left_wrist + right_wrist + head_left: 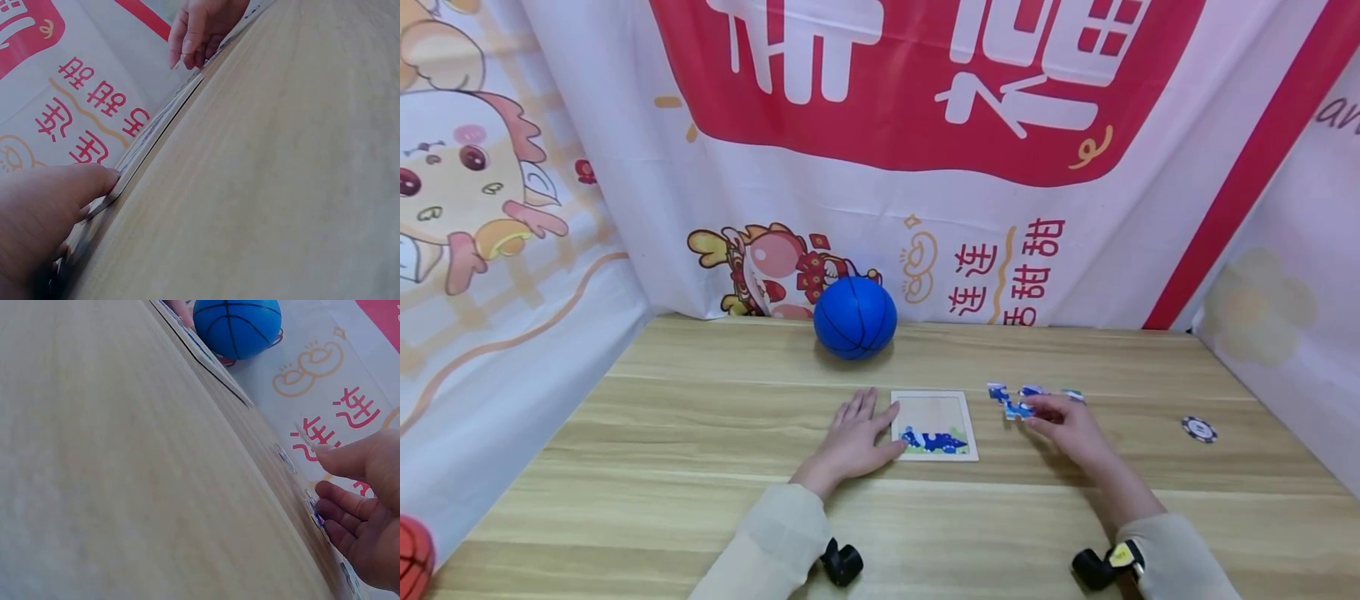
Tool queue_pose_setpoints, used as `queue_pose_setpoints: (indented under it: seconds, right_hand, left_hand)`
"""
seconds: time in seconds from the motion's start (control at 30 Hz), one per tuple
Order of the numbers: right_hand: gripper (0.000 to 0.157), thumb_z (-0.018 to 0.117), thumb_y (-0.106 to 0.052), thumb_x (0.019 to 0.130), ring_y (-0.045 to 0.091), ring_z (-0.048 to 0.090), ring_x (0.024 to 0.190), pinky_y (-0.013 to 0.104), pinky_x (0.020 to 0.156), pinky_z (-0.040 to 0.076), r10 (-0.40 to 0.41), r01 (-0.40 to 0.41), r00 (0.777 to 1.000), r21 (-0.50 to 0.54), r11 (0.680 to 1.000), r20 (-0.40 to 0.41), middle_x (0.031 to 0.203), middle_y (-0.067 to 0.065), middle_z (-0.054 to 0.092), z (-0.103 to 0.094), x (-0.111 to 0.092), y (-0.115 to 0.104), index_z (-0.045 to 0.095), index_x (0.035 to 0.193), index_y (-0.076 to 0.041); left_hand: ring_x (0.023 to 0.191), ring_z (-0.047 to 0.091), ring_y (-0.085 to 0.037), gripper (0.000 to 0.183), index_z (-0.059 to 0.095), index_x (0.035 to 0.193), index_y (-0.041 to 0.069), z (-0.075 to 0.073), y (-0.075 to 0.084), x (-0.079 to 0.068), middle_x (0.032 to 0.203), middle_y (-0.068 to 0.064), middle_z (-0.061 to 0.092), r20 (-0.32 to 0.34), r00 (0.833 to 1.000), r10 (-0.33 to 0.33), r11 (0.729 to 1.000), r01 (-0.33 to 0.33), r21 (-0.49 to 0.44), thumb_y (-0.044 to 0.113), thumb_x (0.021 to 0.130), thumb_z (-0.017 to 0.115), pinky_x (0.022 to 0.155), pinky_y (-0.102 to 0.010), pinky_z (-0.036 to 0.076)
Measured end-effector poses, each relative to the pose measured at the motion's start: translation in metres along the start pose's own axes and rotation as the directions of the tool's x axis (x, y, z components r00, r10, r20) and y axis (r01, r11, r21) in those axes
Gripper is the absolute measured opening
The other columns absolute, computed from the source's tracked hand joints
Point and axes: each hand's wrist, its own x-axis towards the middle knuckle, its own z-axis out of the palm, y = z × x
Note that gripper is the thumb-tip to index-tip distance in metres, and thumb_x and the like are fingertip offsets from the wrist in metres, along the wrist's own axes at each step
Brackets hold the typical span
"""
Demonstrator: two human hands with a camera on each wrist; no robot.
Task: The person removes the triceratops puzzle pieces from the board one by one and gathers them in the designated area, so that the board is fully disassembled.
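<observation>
The likeliest slip is at the held puzzle piece (1017, 411), right of centre in the head view: it overhangs the fingertips, so a loose pinch could let it twist or drop. Being so close to the loose pieces (997, 392), it might also knock them askew. The puzzle board (928, 412), at the centre of the frame and partly filled along its bottom, could skid if the left thumb pressed sideways or lifted. The right hand (1070, 429) comes in from the lower right, its thumb and a finger pinching the piece just above the desk (700, 467), the other fingers curled beneath. The left hand (859, 437) lies palm down, fingers slightly spread and pointing up the frame, thumb against the board's left edge.
</observation>
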Motion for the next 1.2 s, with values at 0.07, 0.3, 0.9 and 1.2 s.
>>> queue_pose_setpoints:
  seconds: [0.07, 0.3, 0.9, 1.2]
  right_hand:
    - [0.028, 0.064, -0.007, 0.077, 0.02, 0.051, 0.078, 0.025, 0.064, 0.044, 0.0, 0.0, 1.0, -0.022, 1.0, 0.001, 0.092, 0.013, 0.056, 0.001, 0.0, 0.002, 0.061, 0.103, 0.002]
    - [0.029, 0.066, -0.01, 0.075, 0.022, 0.047, 0.083, 0.035, 0.07, 0.039, -0.022, 0.025, 0.999, -0.103, 0.994, 0.024, 0.091, 0.01, 0.053, 0.006, -0.001, 0.005, 0.062, 0.103, -0.003]
    - [0.029, 0.067, -0.012, 0.074, 0.029, 0.046, 0.091, 0.046, 0.079, 0.035, -0.016, 0.021, 1.0, -0.177, 0.984, 0.027, 0.098, 0.013, 0.052, 0.014, 0.0, 0.006, 0.064, 0.102, -0.006]
    - [0.029, 0.065, -0.013, 0.077, 0.028, 0.043, 0.094, 0.047, 0.081, 0.033, 0.04, -0.031, 0.998, -0.181, 0.983, 0.043, 0.1, 0.012, 0.05, 0.013, 0.001, 0.002, 0.062, 0.106, -0.007]
  left_hand:
    - [0.127, -0.001, -0.031, 0.061, 0.031, 0.135, 0.018, 0.0, 0.0, 0.0, 0.141, -0.017, 0.008, -0.002, 1.0, 0.002, 1.0, -0.002, 0.001, 0.05, 0.084, 0.043, 0.099, -0.046, 0.003]
    - [0.127, -0.001, -0.032, 0.061, 0.032, 0.134, 0.017, -0.001, 0.0, 0.0, 0.141, -0.017, 0.009, -0.004, 1.0, 0.01, 1.0, -0.01, -0.004, 0.049, 0.084, 0.043, 0.099, -0.047, 0.004]
    - [0.127, 0.001, -0.033, 0.061, 0.033, 0.134, 0.017, -0.001, 0.0, -0.001, 0.141, -0.018, 0.009, -0.011, 1.0, 0.007, 1.0, -0.007, -0.001, 0.049, 0.084, 0.044, 0.099, -0.047, 0.004]
    - [0.127, -0.001, -0.031, 0.061, 0.032, 0.135, 0.018, 0.0, 0.0, -0.001, 0.141, -0.016, 0.008, -0.005, 1.0, -0.004, 1.0, 0.004, 0.001, 0.05, 0.084, 0.043, 0.099, -0.046, 0.003]
